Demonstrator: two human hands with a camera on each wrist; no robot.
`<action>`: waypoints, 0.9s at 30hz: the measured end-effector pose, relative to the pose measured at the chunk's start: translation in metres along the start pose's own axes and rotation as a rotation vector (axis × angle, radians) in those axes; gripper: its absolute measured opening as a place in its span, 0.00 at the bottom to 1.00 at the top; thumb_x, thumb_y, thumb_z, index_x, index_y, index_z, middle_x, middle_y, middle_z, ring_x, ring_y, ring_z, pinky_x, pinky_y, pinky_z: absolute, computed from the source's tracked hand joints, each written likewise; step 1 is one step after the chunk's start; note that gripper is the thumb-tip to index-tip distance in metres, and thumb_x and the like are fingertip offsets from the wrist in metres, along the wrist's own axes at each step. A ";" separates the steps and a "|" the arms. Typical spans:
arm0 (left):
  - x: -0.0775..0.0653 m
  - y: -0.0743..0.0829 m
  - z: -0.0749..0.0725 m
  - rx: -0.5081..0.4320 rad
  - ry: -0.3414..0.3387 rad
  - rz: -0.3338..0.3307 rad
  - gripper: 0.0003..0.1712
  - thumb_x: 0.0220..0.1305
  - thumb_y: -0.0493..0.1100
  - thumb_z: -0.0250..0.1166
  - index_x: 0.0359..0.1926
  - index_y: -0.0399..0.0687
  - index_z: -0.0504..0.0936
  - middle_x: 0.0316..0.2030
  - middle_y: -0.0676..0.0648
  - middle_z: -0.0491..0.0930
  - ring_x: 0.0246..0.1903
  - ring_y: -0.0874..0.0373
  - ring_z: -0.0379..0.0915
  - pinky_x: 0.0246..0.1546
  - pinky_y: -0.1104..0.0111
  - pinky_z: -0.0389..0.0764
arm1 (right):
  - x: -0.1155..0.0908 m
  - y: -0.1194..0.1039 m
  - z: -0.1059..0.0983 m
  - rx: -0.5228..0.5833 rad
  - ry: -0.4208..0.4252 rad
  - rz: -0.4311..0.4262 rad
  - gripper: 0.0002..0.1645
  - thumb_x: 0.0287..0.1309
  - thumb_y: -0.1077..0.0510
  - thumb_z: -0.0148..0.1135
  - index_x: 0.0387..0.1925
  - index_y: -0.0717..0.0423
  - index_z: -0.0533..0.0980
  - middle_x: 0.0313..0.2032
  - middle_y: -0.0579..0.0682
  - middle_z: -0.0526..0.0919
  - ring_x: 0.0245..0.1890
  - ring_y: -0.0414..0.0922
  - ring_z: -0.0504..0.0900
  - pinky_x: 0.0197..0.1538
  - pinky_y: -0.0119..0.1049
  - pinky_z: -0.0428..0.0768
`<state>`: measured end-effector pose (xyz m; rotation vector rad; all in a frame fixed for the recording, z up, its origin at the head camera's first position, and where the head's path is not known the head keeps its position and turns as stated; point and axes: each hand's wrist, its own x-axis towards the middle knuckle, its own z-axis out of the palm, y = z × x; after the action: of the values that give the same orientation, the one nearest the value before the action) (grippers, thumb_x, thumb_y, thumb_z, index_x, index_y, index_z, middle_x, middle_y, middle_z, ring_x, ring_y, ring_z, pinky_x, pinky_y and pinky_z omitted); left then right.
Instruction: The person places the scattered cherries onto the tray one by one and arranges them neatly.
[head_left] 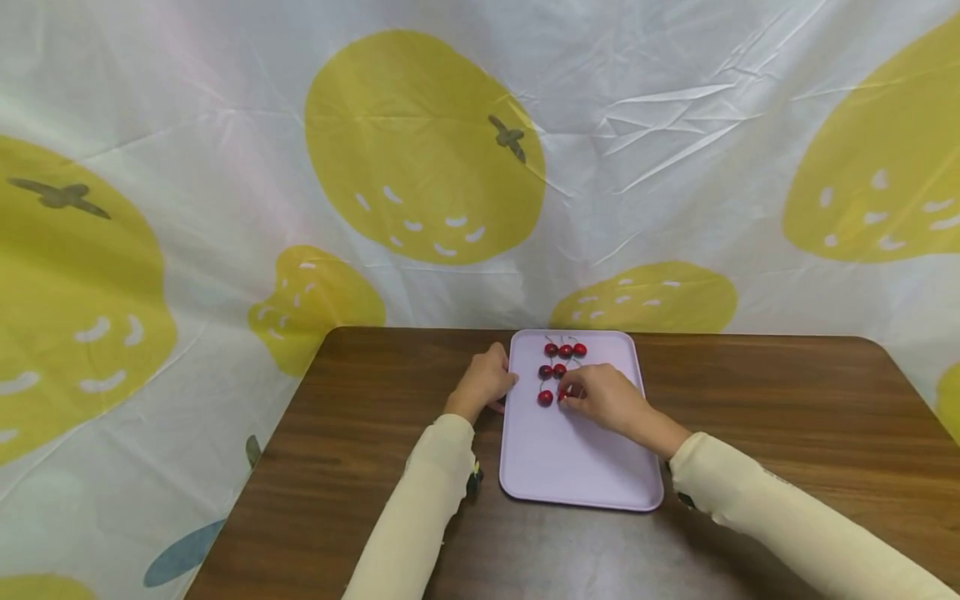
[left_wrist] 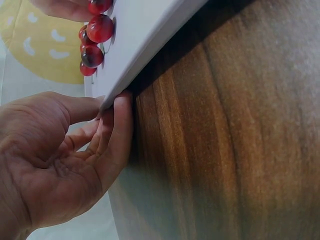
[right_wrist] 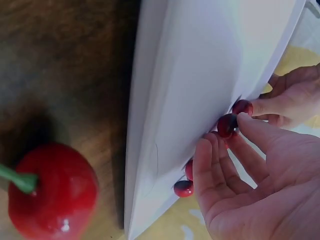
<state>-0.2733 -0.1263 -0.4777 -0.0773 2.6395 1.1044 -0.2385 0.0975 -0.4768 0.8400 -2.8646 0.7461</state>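
A pale lilac tray (head_left: 585, 467) lies on the wooden table, with several dark red cherries set in rows on its far half. My left hand (head_left: 483, 379) pinches the tray's left rim, thumb on top and fingers below, as the left wrist view shows. Over the tray, my right hand (head_left: 606, 400) pinches a cherry (right_wrist: 227, 125) between thumb and fingers, low over the surface. Just left of it sits another cherry (head_left: 545, 398). Farther back are a cherry (head_left: 546, 372) in the middle row and a cherry (head_left: 566, 352) in the far row. My right fingers partly hide the rows.
The brown table (head_left: 787, 417) extends on both sides of the tray. Behind it hangs a white cloth (head_left: 660, 167) printed with yellow fruit. A large-looking red cherry (right_wrist: 52, 192) with a green stem shows close to the right wrist camera, outside the tray.
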 end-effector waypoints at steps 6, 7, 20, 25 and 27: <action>0.001 0.002 0.000 0.001 0.002 -0.009 0.10 0.75 0.38 0.65 0.46 0.43 0.70 0.41 0.39 0.76 0.30 0.50 0.82 0.19 0.65 0.91 | 0.003 -0.001 -0.002 -0.016 -0.022 0.004 0.07 0.59 0.59 0.77 0.40 0.54 0.89 0.28 0.46 0.88 0.30 0.39 0.80 0.34 0.36 0.82; 0.001 0.002 0.000 0.002 0.003 -0.011 0.10 0.75 0.38 0.65 0.46 0.43 0.70 0.41 0.39 0.76 0.30 0.50 0.83 0.19 0.65 0.91 | 0.004 -0.001 -0.002 -0.016 -0.025 0.006 0.08 0.59 0.59 0.77 0.40 0.54 0.89 0.28 0.47 0.88 0.30 0.39 0.80 0.34 0.36 0.82; -0.001 0.004 0.002 -0.005 0.000 -0.015 0.09 0.75 0.37 0.64 0.45 0.43 0.70 0.41 0.39 0.76 0.30 0.50 0.83 0.19 0.64 0.91 | -0.028 0.003 -0.031 0.028 -0.025 0.142 0.19 0.64 0.51 0.73 0.52 0.56 0.85 0.42 0.54 0.91 0.37 0.46 0.87 0.36 0.42 0.88; 0.004 0.002 0.002 -0.015 -0.002 -0.027 0.10 0.75 0.37 0.65 0.45 0.42 0.70 0.41 0.38 0.76 0.29 0.50 0.83 0.19 0.63 0.91 | -0.058 0.015 -0.055 -0.002 -0.063 0.235 0.15 0.63 0.49 0.73 0.48 0.49 0.87 0.37 0.49 0.89 0.34 0.43 0.84 0.30 0.37 0.81; 0.006 0.001 0.001 -0.026 -0.003 -0.031 0.10 0.74 0.36 0.65 0.45 0.42 0.70 0.41 0.37 0.75 0.28 0.49 0.83 0.19 0.63 0.92 | -0.071 0.020 -0.064 -0.009 -0.081 0.259 0.13 0.61 0.49 0.75 0.46 0.47 0.87 0.34 0.45 0.88 0.32 0.42 0.83 0.28 0.37 0.78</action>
<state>-0.2787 -0.1244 -0.4787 -0.1213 2.6130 1.1281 -0.1930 0.1770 -0.4423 0.5137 -3.0848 0.7368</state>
